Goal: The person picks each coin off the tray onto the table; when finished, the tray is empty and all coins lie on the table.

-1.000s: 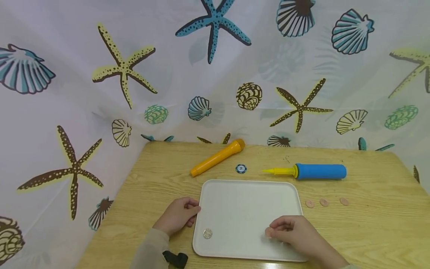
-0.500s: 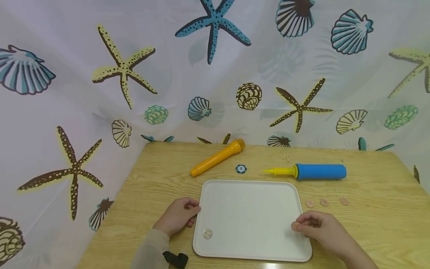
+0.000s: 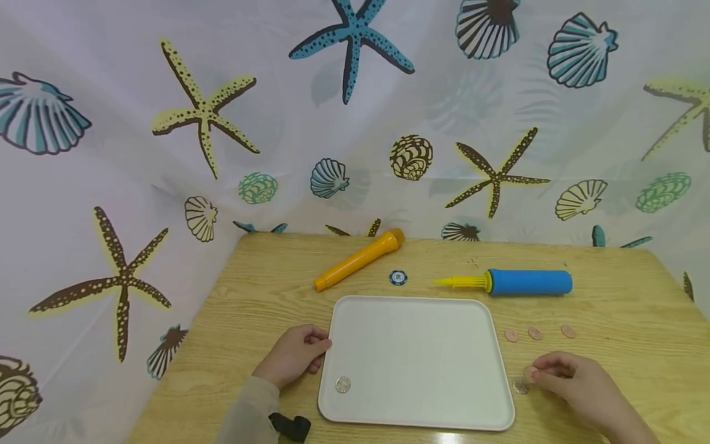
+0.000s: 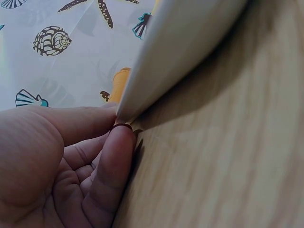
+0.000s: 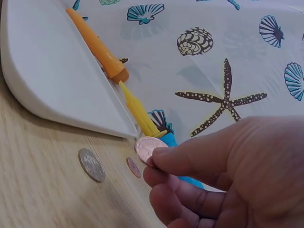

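Observation:
My left hand (image 3: 296, 353) pinches the left edge of a white tray (image 3: 416, 364), with the thumb over the rim in the left wrist view. A silver coin (image 3: 342, 385) lies on the tray near its lower left corner. Just beyond the tray's right edge, my right hand (image 3: 579, 383) holds a copper coin (image 5: 148, 149) between thumb and index finger, above the table. Another silver coin (image 5: 91, 165) lies on the wood beside the tray, close to those fingers. Farther back are copper coins (image 3: 535, 333), three in a loose row.
Behind the tray lie an orange toy microphone (image 3: 359, 260), a blue and white poker chip (image 3: 398, 278) and a blue hand pump (image 3: 529, 282) with a yellow nozzle. A black object (image 3: 291, 428) is by the left sleeve. A patterned curtain (image 3: 355, 135) borders the table's back and sides.
My right hand has moved right, from over the tray to past its right edge, still pinching the copper coin. The silver coin on the table there has come into view. My left hand stays put.

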